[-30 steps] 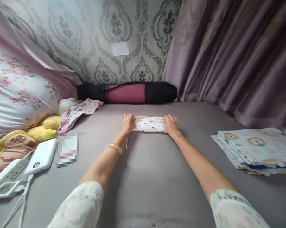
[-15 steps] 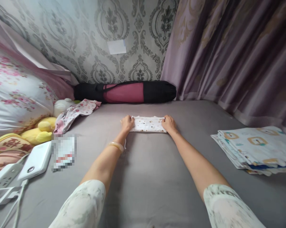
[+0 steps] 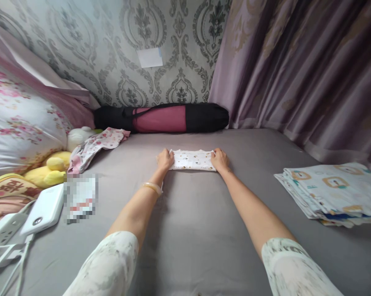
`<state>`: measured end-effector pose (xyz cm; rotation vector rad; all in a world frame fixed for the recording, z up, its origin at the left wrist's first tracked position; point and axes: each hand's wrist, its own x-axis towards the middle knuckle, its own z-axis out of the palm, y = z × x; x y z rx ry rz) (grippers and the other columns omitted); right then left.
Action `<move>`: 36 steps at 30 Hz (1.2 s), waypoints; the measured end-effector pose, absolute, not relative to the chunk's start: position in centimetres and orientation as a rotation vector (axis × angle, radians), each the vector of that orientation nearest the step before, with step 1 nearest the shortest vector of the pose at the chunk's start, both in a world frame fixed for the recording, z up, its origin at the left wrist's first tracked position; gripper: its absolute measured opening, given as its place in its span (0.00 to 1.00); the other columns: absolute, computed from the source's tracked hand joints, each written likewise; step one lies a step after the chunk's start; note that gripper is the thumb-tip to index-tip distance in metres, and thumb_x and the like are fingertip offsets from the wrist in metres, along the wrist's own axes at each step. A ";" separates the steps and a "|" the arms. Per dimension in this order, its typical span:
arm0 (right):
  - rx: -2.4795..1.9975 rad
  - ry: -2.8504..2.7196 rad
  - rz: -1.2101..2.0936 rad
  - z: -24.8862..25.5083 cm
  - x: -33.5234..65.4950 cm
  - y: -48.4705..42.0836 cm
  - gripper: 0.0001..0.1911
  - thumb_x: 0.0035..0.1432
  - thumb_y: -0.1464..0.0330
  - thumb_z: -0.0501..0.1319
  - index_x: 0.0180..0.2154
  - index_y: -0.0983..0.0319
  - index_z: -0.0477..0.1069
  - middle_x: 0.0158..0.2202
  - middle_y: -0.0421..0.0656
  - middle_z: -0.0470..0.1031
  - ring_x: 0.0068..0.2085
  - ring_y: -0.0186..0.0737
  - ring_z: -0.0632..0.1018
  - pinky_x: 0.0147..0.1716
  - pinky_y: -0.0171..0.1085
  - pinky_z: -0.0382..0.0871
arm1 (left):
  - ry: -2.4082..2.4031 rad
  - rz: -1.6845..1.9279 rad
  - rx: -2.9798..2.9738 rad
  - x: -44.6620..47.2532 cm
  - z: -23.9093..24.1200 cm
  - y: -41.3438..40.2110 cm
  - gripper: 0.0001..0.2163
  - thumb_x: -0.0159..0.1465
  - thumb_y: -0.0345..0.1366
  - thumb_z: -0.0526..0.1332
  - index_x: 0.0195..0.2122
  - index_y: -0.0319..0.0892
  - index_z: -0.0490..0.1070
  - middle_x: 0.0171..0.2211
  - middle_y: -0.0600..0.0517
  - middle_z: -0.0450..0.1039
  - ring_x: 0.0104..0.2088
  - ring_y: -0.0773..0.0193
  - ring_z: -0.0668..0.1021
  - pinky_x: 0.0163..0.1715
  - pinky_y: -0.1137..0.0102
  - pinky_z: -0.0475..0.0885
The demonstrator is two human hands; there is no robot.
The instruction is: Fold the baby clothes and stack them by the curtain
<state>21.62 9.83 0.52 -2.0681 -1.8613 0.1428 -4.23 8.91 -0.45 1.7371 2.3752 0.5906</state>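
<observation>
A white printed cloth (image 3: pixel 193 160), folded into a flat strip, lies on the grey bed sheet (image 3: pixel 197 230) ahead of me. Its small print is brown, yellow and black. My left hand (image 3: pixel 164 159) is closed on the cloth's left end, and a pale bangle (image 3: pixel 153 187) circles that wrist. At the right end, my right hand (image 3: pixel 220 160) has its fingers closed on the cloth too. Whether it is a garment cannot be made out.
Folded patterned cloths (image 3: pixel 330 193) are stacked at right. On the left lie a pink-and-white printed garment (image 3: pixel 100 144), a yellow plush toy (image 3: pixel 46 170), a white power bank (image 3: pixel 45 207) and a power strip (image 3: pixel 6 230) with cables. A black-and-maroon long bag (image 3: pixel 160 119) rests against the wall.
Both hands keep their hold on the cloth's ends, with barely any movement. The view has shifted slightly.
</observation>
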 end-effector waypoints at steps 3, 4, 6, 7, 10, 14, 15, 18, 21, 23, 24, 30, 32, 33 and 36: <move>-2.081 -1.862 0.131 0.3 21.7 10.0 0.18 0.67 0.64 0.49 0.51 0.63 0.71 0.48 0.56 0.75 0.48 0.48 0.77 0.41 0.40 0.68 | 2.355 0.598 1.724 -4.3 -0.2 8.8 0.13 0.68 0.43 0.50 0.42 0.41 0.69 0.45 0.40 0.76 0.48 0.52 0.77 0.44 0.64 0.65; -2.087 -1.862 0.144 0.4 21.8 10.0 0.18 0.67 0.64 0.49 0.50 0.63 0.71 0.48 0.56 0.75 0.48 0.48 0.77 0.41 0.40 0.68 | 2.348 0.598 1.710 -4.3 0.0 8.8 0.13 0.68 0.42 0.50 0.42 0.41 0.69 0.45 0.40 0.76 0.48 0.53 0.77 0.43 0.65 0.65; -2.092 -1.866 0.208 0.7 22.0 10.1 0.18 0.67 0.64 0.49 0.50 0.63 0.72 0.48 0.55 0.75 0.48 0.48 0.77 0.41 0.40 0.68 | 2.333 0.597 1.680 -4.4 0.4 8.7 0.13 0.68 0.43 0.51 0.43 0.41 0.69 0.45 0.39 0.76 0.48 0.52 0.77 0.43 0.65 0.65; -2.090 -1.865 0.242 1.0 22.1 10.1 0.18 0.67 0.63 0.49 0.50 0.63 0.72 0.48 0.55 0.75 0.48 0.49 0.77 0.42 0.40 0.68 | 2.338 0.606 1.678 -4.4 0.6 8.5 0.14 0.67 0.44 0.51 0.43 0.40 0.69 0.45 0.39 0.76 0.48 0.52 0.76 0.44 0.64 0.66; -2.067 -1.862 0.207 2.3 21.6 9.5 0.20 0.67 0.64 0.48 0.52 0.66 0.70 0.48 0.58 0.75 0.50 0.51 0.76 0.45 0.43 0.67 | 2.383 0.698 1.800 -4.0 1.4 7.6 0.14 0.67 0.44 0.53 0.45 0.40 0.68 0.47 0.38 0.74 0.51 0.48 0.73 0.47 0.59 0.65; -1.838 -2.071 0.000 3.6 18.9 7.4 0.24 0.68 0.66 0.42 0.57 0.67 0.66 0.58 0.58 0.68 0.59 0.53 0.68 0.55 0.50 0.60 | 2.214 0.775 2.160 -2.2 1.8 5.8 0.13 0.69 0.40 0.51 0.49 0.41 0.68 0.50 0.40 0.73 0.53 0.49 0.71 0.51 0.55 0.63; -1.739 -2.182 0.000 3.6 18.0 6.8 0.25 0.69 0.66 0.42 0.60 0.66 0.64 0.62 0.56 0.64 0.63 0.51 0.63 0.59 0.50 0.55 | 2.132 0.752 2.239 -1.6 1.7 5.5 0.14 0.69 0.39 0.50 0.51 0.42 0.67 0.51 0.40 0.72 0.55 0.50 0.70 0.53 0.55 0.62; -1.561 -2.425 0.055 3.3 15.8 5.6 0.27 0.68 0.64 0.42 0.65 0.61 0.57 0.69 0.46 0.52 0.69 0.49 0.49 0.65 0.54 0.38 | 1.988 0.620 2.369 -0.2 1.1 5.0 0.18 0.70 0.38 0.46 0.57 0.41 0.65 0.60 0.42 0.66 0.63 0.51 0.63 0.61 0.54 0.55; -1.561 -2.507 0.133 2.6 14.8 5.2 0.28 0.69 0.64 0.41 0.67 0.59 0.53 0.70 0.43 0.48 0.70 0.49 0.46 0.65 0.57 0.34 | 1.990 0.494 2.389 0.4 0.5 5.0 0.21 0.71 0.41 0.43 0.60 0.40 0.63 0.64 0.42 0.60 0.66 0.50 0.58 0.65 0.51 0.47; -1.580 -2.528 0.165 2.3 14.8 5.3 0.28 0.68 0.64 0.40 0.68 0.59 0.52 0.71 0.43 0.47 0.70 0.49 0.46 0.65 0.57 0.33 | 1.985 0.443 2.399 0.4 0.1 5.1 0.23 0.71 0.42 0.42 0.62 0.40 0.62 0.65 0.42 0.58 0.67 0.49 0.56 0.66 0.51 0.45; -1.585 -2.536 0.178 2.1 14.8 5.4 0.28 0.68 0.65 0.40 0.68 0.58 0.52 0.71 0.43 0.47 0.70 0.50 0.45 0.65 0.58 0.34 | 1.983 0.427 2.399 0.3 0.0 5.2 0.24 0.71 0.43 0.42 0.62 0.39 0.61 0.66 0.42 0.58 0.67 0.49 0.56 0.66 0.51 0.44; -1.628 -2.519 0.247 1.5 15.2 5.5 0.28 0.68 0.63 0.41 0.68 0.52 0.50 0.71 0.40 0.47 0.70 0.53 0.45 0.63 0.64 0.37 | 1.994 0.355 2.333 0.1 -0.7 5.4 0.26 0.71 0.47 0.40 0.66 0.42 0.56 0.68 0.44 0.53 0.68 0.46 0.54 0.65 0.47 0.42; -1.638 -2.509 0.263 1.4 15.2 5.4 0.28 0.68 0.63 0.41 0.68 0.51 0.49 0.71 0.39 0.47 0.70 0.53 0.44 0.63 0.65 0.37 | 2.001 0.351 2.304 0.1 -0.8 5.5 0.27 0.70 0.48 0.40 0.67 0.44 0.55 0.68 0.45 0.52 0.68 0.45 0.54 0.65 0.46 0.43; -1.642 -2.504 0.267 1.4 15.2 5.4 0.29 0.68 0.63 0.41 0.68 0.50 0.49 0.71 0.39 0.47 0.70 0.53 0.45 0.63 0.65 0.37 | 2.006 0.354 2.288 0.1 -0.9 5.5 0.27 0.70 0.49 0.41 0.67 0.45 0.55 0.69 0.45 0.51 0.68 0.44 0.53 0.64 0.45 0.43; -1.647 -2.492 0.270 1.3 15.1 5.4 0.29 0.68 0.62 0.41 0.68 0.50 0.50 0.71 0.39 0.48 0.69 0.55 0.46 0.62 0.66 0.37 | 2.019 0.349 2.238 0.1 -0.9 5.6 0.28 0.69 0.51 0.41 0.67 0.47 0.54 0.69 0.44 0.50 0.68 0.43 0.52 0.64 0.45 0.44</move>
